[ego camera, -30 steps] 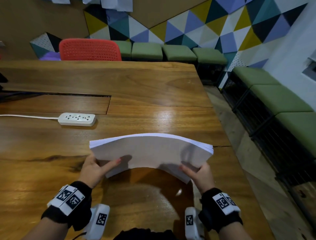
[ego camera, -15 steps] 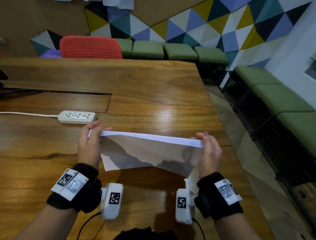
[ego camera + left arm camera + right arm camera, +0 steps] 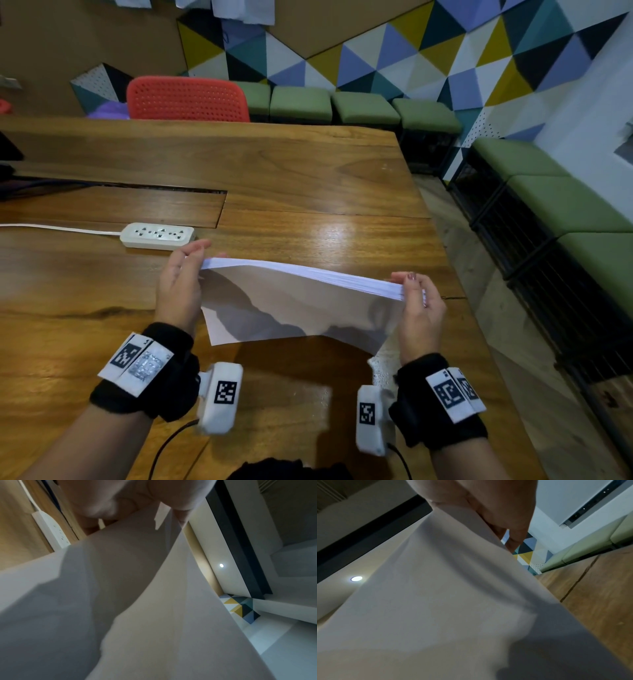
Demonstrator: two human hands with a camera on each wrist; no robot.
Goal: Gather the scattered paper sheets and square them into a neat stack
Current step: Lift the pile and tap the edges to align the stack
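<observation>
A thick stack of white paper sheets (image 3: 291,305) stands tilted on its long edge on the wooden table (image 3: 308,171), its near face sloping toward me. My left hand (image 3: 191,262) holds the stack's left short side near the top corner. My right hand (image 3: 412,287) holds the right short side the same way. The top edges of the sheets look nearly flush. In the left wrist view the paper stack (image 3: 120,601) fills most of the picture under my left hand (image 3: 120,500). The right wrist view likewise shows the paper stack (image 3: 428,601) below my right hand (image 3: 488,500).
A white power strip (image 3: 157,235) with its cord lies just beyond my left hand. A red chair (image 3: 186,99) stands at the table's far side. Green benches (image 3: 565,205) line the wall on the right, past the table's right edge (image 3: 442,260).
The stack, held low and bowed with its face toward me a second ago, has been tipped up onto its edge. Both hands shifted up to its short sides.
</observation>
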